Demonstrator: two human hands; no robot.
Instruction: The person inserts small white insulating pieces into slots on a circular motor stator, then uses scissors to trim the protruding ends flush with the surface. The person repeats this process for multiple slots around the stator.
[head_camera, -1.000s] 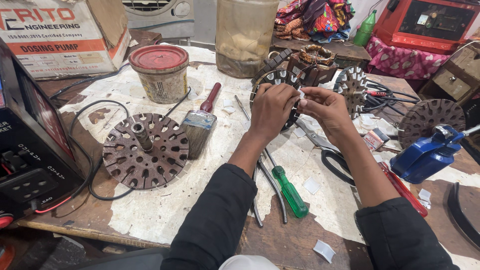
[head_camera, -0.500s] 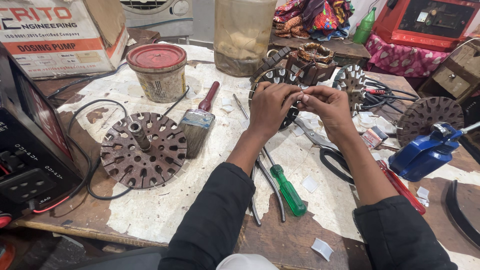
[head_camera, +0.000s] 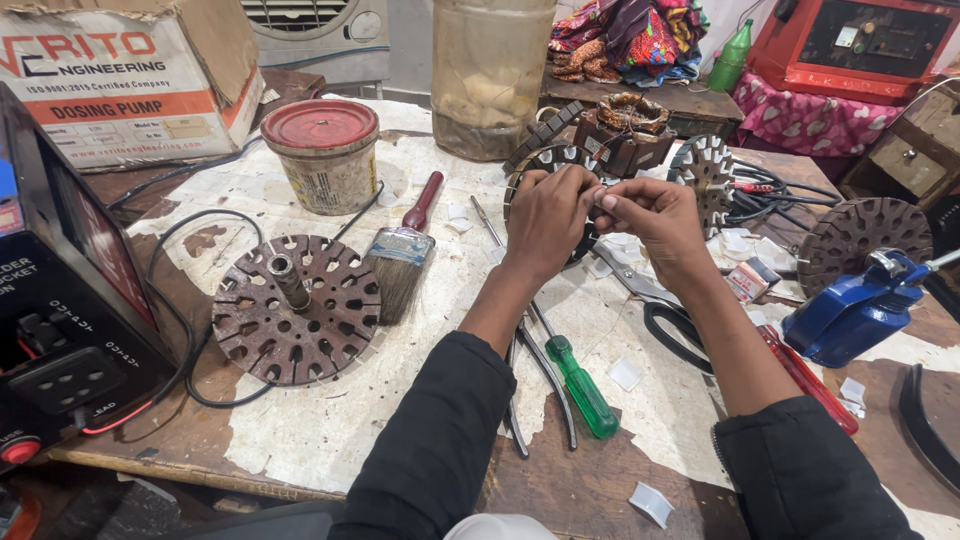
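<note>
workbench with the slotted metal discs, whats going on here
A person in black sleeves holds both hands together over a round slotted metal stator core on the worn workbench. The left hand and right hand pinch something small between the fingertips; what it is cannot be made out. A rusty slotted disc with a shaft, a red-handled paintbrush and a green-handled screwdriver lie untouched nearby.
</note>
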